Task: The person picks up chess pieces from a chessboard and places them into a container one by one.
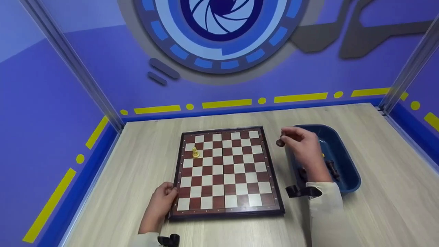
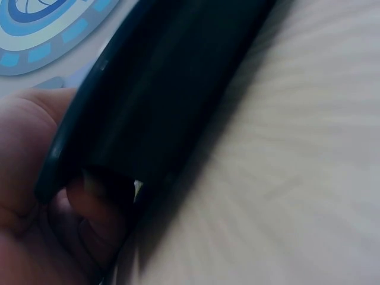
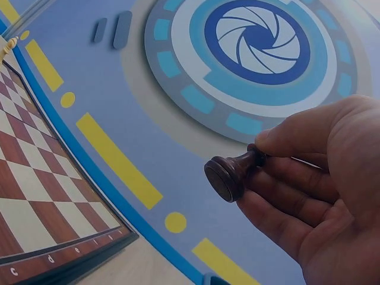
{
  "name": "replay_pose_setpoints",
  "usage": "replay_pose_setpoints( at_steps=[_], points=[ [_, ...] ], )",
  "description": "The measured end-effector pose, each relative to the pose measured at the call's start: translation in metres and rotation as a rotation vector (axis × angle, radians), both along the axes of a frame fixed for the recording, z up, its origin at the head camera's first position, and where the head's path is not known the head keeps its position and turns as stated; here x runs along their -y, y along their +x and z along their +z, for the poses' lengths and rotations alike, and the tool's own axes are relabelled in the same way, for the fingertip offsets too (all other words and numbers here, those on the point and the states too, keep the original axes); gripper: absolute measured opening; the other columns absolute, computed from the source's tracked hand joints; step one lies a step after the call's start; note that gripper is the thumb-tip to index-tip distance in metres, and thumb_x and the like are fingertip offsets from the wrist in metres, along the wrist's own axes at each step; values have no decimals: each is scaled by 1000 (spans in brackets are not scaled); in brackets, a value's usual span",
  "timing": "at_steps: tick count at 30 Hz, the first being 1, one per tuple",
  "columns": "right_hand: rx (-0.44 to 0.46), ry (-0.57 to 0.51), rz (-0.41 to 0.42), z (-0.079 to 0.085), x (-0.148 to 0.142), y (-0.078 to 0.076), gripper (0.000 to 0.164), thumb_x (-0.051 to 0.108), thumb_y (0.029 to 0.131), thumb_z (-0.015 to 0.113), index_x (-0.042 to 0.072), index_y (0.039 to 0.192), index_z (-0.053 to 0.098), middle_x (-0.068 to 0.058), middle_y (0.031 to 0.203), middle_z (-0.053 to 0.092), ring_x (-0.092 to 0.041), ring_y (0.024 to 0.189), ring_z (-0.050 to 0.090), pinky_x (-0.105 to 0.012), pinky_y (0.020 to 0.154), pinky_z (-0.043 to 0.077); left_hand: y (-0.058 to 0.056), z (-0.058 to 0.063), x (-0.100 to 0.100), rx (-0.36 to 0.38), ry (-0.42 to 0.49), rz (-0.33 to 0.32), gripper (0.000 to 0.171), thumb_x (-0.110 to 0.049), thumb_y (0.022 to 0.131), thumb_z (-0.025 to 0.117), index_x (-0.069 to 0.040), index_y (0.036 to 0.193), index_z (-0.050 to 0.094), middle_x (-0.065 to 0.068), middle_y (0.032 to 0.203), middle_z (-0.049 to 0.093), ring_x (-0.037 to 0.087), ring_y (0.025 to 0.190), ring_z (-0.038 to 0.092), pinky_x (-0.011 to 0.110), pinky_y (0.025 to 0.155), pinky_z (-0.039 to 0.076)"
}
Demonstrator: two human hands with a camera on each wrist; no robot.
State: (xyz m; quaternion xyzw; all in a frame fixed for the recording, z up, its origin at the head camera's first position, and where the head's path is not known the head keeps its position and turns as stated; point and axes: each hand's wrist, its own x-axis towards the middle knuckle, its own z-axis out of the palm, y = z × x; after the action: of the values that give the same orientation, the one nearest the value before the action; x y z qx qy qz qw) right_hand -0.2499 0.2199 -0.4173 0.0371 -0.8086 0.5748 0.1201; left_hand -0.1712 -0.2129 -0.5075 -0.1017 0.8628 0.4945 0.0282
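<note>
A brown-and-white chessboard (image 1: 219, 169) lies flat on the table. On its left side, toward the back, stands one pale yellow chess piece (image 1: 195, 153). My left hand (image 1: 161, 198) grips the board's near left edge, thumb on top; in the left wrist view the curled fingers (image 2: 95, 208) reach beneath the dark rim. Between thumb and fingertips, my right hand (image 1: 305, 147) pinches a dark brown chess piece (image 3: 231, 175) near the left rim of the blue bin. Its round base shows, tilted toward the board, while its top is covered by the fingers.
The deep blue bin (image 1: 355, 181) stands right of the board, partly under my right hand. Inside it lie a dark chess piece (image 1: 332, 169) and others partly hidden. Purple-blue panels (image 1: 219, 92) wall the table at the back and sides.
</note>
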Motion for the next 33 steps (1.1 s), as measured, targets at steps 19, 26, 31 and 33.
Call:
replay_pose_setpoints(
  at_steps=[19, 26, 31, 33],
  points=[
    [50, 6, -93, -2, -22, 1, 30, 25, 93, 65, 11, 119, 67, -11, 107, 69, -10, 87, 67, -17, 76, 51, 2, 2, 2, -16, -1, -20, 17, -13, 94, 52, 0, 103, 59, -2, 65, 47, 12, 58, 43, 25, 51, 38],
    [80, 48, -120, -4, -30, -1, 33, 28, 92, 65, 12, 121, 66, -7, 110, 69, -8, 88, 66, -17, 76, 50, 1, 0, 2, -22, -12, -21, 16, -12, 94, 52, 0, 102, 58, -2, 65, 45, 12, 57, 42, 25, 51, 37],
    [131, 49, -144, -4, -34, 0, 34, 32, 92, 65, 15, 122, 65, -3, 107, 69, -9, 88, 65, -24, 69, 50, 0, 0, 2, -12, 7, -15, 15, -12, 94, 52, 0, 101, 58, -3, 64, 44, 11, 55, 41, 25, 49, 36],
    [142, 50, -154, -5, -35, 0, 35, 32, 92, 65, 15, 123, 65, -2, 106, 69, -8, 87, 65, -26, 67, 50, 0, -1, 2, 2, 28, -7, 15, -12, 95, 51, -1, 101, 58, -3, 63, 44, 11, 55, 40, 24, 49, 36]
  ],
)
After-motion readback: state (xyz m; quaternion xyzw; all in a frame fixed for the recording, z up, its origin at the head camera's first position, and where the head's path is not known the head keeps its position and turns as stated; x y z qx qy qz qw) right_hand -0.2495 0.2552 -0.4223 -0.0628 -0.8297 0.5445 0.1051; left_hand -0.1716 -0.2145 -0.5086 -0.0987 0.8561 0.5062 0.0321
